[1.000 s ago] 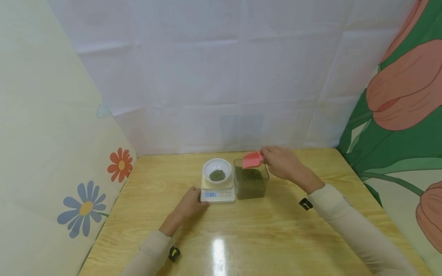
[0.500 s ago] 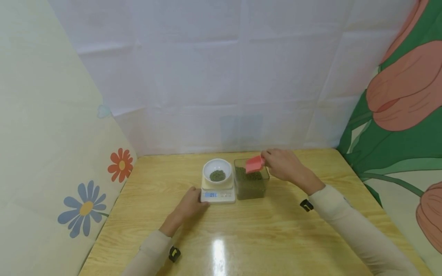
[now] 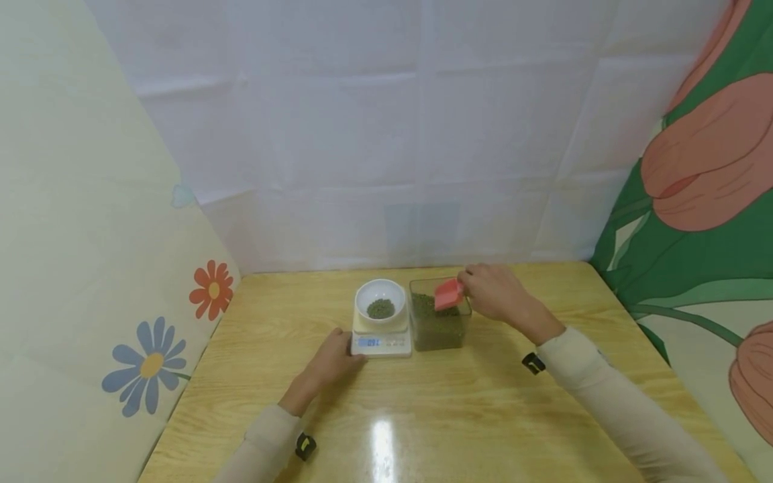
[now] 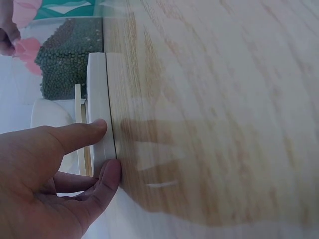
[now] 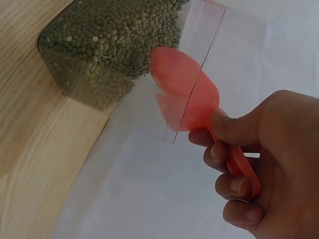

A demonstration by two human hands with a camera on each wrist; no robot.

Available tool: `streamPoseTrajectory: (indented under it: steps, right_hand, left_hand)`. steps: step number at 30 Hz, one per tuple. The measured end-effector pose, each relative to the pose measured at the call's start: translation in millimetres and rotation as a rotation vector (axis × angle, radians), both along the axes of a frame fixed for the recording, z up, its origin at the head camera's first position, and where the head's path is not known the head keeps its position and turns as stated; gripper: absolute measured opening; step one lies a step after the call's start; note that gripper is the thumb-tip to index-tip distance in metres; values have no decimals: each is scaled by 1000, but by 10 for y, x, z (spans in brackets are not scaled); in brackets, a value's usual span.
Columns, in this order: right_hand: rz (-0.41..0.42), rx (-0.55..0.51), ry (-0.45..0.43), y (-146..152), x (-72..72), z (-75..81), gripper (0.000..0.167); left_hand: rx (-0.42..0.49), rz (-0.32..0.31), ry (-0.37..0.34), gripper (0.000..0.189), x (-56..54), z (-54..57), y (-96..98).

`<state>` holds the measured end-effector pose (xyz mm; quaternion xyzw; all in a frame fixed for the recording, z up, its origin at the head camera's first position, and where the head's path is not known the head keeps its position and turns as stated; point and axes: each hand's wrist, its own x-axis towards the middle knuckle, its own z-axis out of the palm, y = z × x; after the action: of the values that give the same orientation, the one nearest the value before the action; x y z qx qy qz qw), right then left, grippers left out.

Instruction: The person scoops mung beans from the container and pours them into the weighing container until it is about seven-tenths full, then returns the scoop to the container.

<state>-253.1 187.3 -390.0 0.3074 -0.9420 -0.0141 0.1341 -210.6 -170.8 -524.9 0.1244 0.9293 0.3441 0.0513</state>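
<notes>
My right hand (image 3: 495, 292) grips the handle of a pink-red scoop (image 5: 202, 102), fingers curled around it. The scoop's blade dips inside the clear plastic box (image 3: 439, 339), low over the green mung beans (image 5: 107, 47); no beans are visible in the blade. Left of the box, touching or nearly so, stands a white kitchen scale (image 3: 395, 351) with a lit display, its digits too small to read surely. On it sits a white bowl (image 3: 368, 292) with a small heap of mung beans. The thumb and fingers of my left hand (image 4: 45, 174) hold the scale's near left corner.
Everything stands on a glossy wood-grain table (image 3: 423, 416) against a white cloth backdrop (image 3: 326, 134). Flower-printed panels (image 3: 700, 201) rise at both sides. Each wrist carries a small black device (image 3: 305, 446).
The scoop has moved slightly right and down into the box, its blade tilting lower. My left hand, the scale and the bowl have stayed put.
</notes>
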Motion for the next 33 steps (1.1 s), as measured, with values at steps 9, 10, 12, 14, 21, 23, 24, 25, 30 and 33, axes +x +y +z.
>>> streamPoseTrajectory:
  steps: [9, 10, 12, 14, 21, 23, 24, 25, 30, 33]
  right_hand:
    - [-11, 7, -15, -19, -25, -67, 8]
    - [-12, 7, -18, -24, -27, -74, 8]
    - [-15, 5, -26, -36, -32, -90, 9]
    - [-18, 5, -34, -49, -33, -98, 9]
    - [-26, 5, -38, -74, -23, -112, 9]
    - [-23, -1, -33, -74, -25, -115, 9]
    - [-22, -4, -33, -75, -26, -118, 9]
    - [-20, -6, -33, -76, -27, -118, 9]
    - [-23, -11, -48, -79, -32, -128, 9]
    - [-27, -12, -59, -88, -39, -139, 9]
  left_hand:
    - [-7, 15, -1, 33, 8, 11, 17]
    - [-7, 15, -2, 33, 8, 14, 18]
    - [-16, 9, 9, 34, 5, 10, 19]
    - [-25, 6, 20, 33, 0, 7, 22]
    - [-36, 3, 45, 34, -18, -8, 16]
    - [-35, 3, 45, 34, -18, -5, 16]
    - [-35, 3, 45, 34, -18, -1, 16]
    - [-34, 4, 42, 34, -16, 2, 17]
    - [-36, 6, 31, 34, -11, 13, 18]
    - [-35, 4, 29, 34, -11, 6, 13]
